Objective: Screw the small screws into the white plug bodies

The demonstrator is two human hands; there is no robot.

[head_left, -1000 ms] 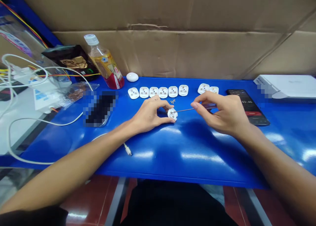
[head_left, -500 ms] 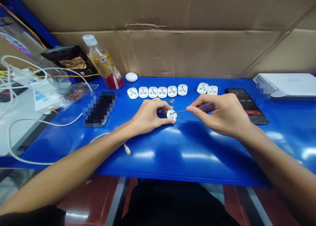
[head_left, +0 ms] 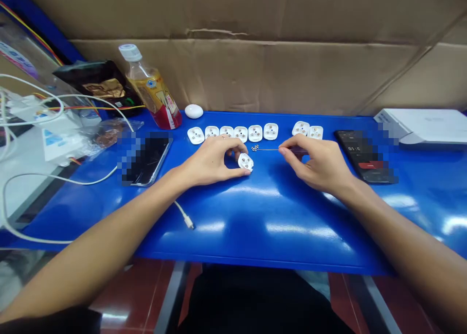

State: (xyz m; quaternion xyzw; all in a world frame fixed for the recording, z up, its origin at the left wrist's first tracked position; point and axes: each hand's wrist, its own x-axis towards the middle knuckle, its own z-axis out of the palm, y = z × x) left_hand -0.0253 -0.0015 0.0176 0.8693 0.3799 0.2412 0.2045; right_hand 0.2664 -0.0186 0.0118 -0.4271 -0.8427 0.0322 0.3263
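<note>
My left hand (head_left: 215, 161) grips a small round white plastic part (head_left: 245, 162) with metal pieces in its face, held between thumb and fingers just over the table. In my right hand (head_left: 315, 159) is a screwdriver (head_left: 269, 149), its thin shaft pointing left and its dark handle mostly covered by my fingers. The shaft's tip is at a little pile of small screws (head_left: 255, 148). Behind my hands stands a row of square white plastic parts (head_left: 270, 131) with metal pieces inside. Two more similar parts (head_left: 301, 128) sit farther right, partly behind my right hand.
On the blue table (head_left: 233, 227) lie a dark phone (head_left: 153, 159) at left, another phone (head_left: 361, 156) at right, and a cable plug (head_left: 188, 221) in front. A bottle (head_left: 155, 91), a white oval object (head_left: 193, 111) and a white box (head_left: 426, 122) stand along the back by the cardboard (head_left: 233, 76).
The screwdriver tip has left the round white part and moved to the screw pile behind it. My left hand has shifted slightly left and back with the part.
</note>
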